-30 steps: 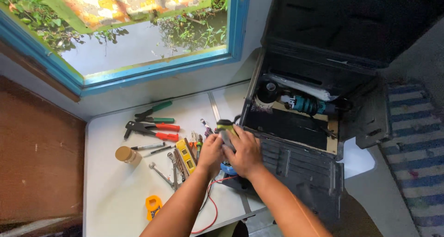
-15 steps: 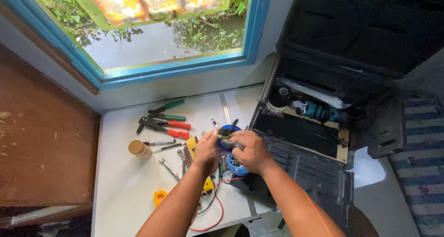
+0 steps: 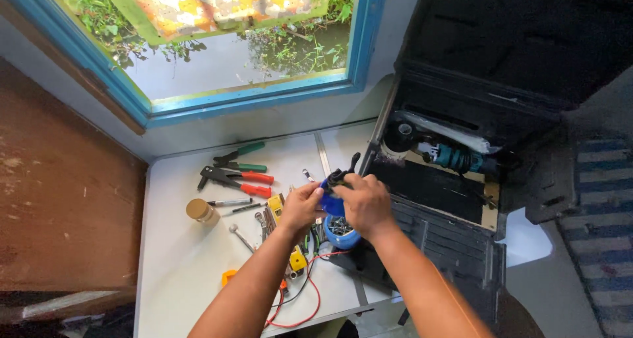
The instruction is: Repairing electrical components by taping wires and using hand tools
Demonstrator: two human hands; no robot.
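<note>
Both hands meet over the middle of the white bench (image 3: 178, 259), working on a small blue-and-black tool (image 3: 335, 192) held just above a blue tub (image 3: 343, 232) of what look like screws or bits — too small to be sure. The left hand (image 3: 300, 207) has its grip closed on the tool's blue underside, and the right hand (image 3: 364, 203) is clamped over its black top, so the step in hand reads as fitting, twisting or adjusting the tool between the two grips. Which way it turns cannot be told. Any further handling calls for a steady hold from the left while the right works the top, kept over the tub so nothing small drops among the clutter. Red pliers (image 3: 237, 178), green pliers (image 3: 241, 159), a brass cylinder (image 3: 200, 211) and a red wire (image 3: 304, 297) lie to the left; an open black case (image 3: 455, 226) with a teal power tool (image 3: 456, 158) sits just right.
</note>
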